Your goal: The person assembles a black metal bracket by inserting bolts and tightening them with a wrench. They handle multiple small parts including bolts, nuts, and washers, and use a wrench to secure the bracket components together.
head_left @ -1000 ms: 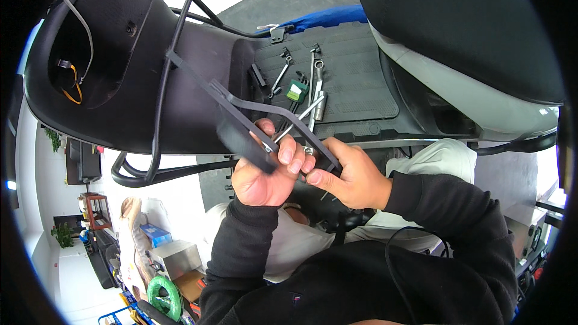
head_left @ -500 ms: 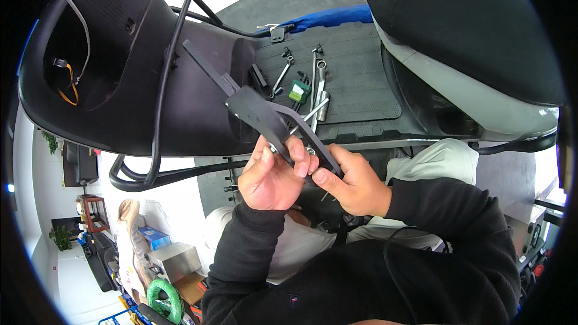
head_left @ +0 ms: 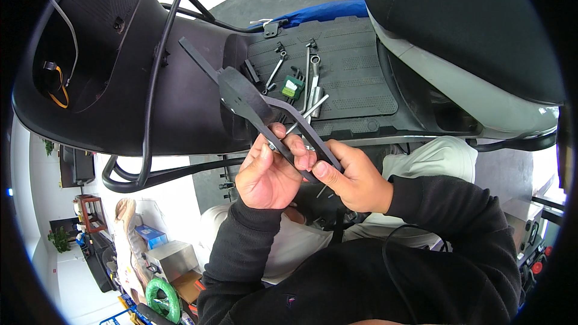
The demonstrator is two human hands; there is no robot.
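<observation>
Both my hands hold a black bracket with long flat arms and a rounded plate, slanting up to the left above a scooter's footboard. My left hand is closed round its lower arm, fingers curled by a small silver bolt. My right hand pinches the bracket's lower right end between thumb and fingers. A thin silver rod shows behind the bracket; I cannot tell whether it is held. On the footboard beyond lie a green hex key holder, a ring spanner and a smaller spanner.
The scooter's dark front panel and black tube guard stand to the left. Its black seat overhangs the right. A small black block lies on the ridged footboard. Boxes and a green ring sit at lower left.
The bracket has turned a little, so more of its rounded plate's face shows. Both hands keep their hold. The whole view has shifted slightly.
</observation>
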